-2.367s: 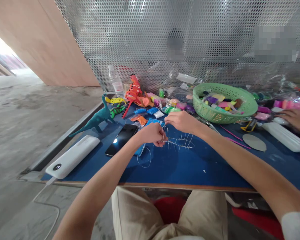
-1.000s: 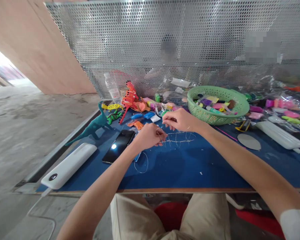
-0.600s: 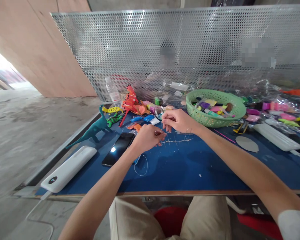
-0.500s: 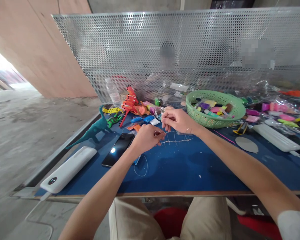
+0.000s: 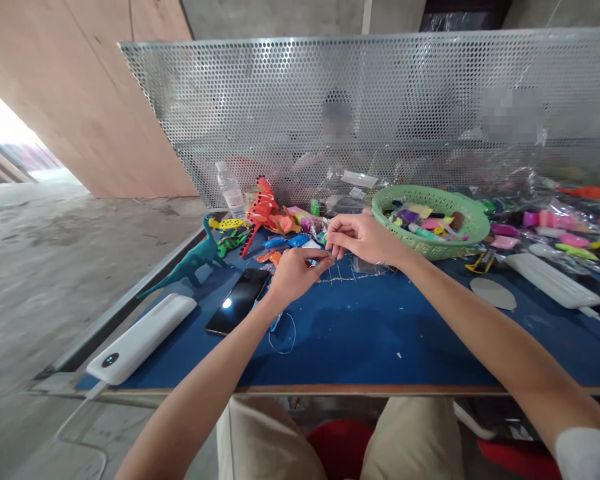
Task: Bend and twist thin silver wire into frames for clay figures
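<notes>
A thin wire piece with several short cross strands stretches from my fingertips over the blue table. My left hand is closed, thumb and forefinger pinching the wire at its left end. Right beside those fingertips, my right hand is curled, its thumb and fingers pressed together at the same spot. The wire is very fine, so what exactly lies between the right fingers is hard to make out. Just behind the hands are blue clay packets and an orange one.
A black phone and white power bank lie left. Behind stand a teal dinosaur, a red-orange figure and a bottle. A green basket holds colourful packets. A yellow-black cutter lies right; perforated metal closes the back.
My hands have drawn closer, with the fingertips now meeting at the wire. The wire loop that showed at my left fingers is no longer visible. The view has shifted slightly.
</notes>
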Demonstrator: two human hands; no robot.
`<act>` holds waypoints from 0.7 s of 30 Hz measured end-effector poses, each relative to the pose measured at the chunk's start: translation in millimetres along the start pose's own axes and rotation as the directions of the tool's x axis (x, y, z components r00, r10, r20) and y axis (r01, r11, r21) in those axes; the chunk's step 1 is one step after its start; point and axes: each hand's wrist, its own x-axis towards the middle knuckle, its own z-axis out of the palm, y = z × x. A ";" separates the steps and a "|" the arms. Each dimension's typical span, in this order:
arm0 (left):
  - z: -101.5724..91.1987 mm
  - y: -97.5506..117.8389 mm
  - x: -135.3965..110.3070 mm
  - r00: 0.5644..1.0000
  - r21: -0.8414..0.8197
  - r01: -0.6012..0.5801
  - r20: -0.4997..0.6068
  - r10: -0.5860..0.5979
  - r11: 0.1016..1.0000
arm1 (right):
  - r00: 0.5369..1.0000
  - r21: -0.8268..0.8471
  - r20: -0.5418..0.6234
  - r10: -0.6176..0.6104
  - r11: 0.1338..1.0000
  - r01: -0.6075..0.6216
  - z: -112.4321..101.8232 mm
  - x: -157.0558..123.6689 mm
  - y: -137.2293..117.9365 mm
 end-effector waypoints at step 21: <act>20.3 -14.8 7.9 0.964 -0.523 0.205 -0.040 -0.264 0.827 | 0.979 -0.047 -0.180 0.096 0.993 -0.106 21.0 -62.7 76.1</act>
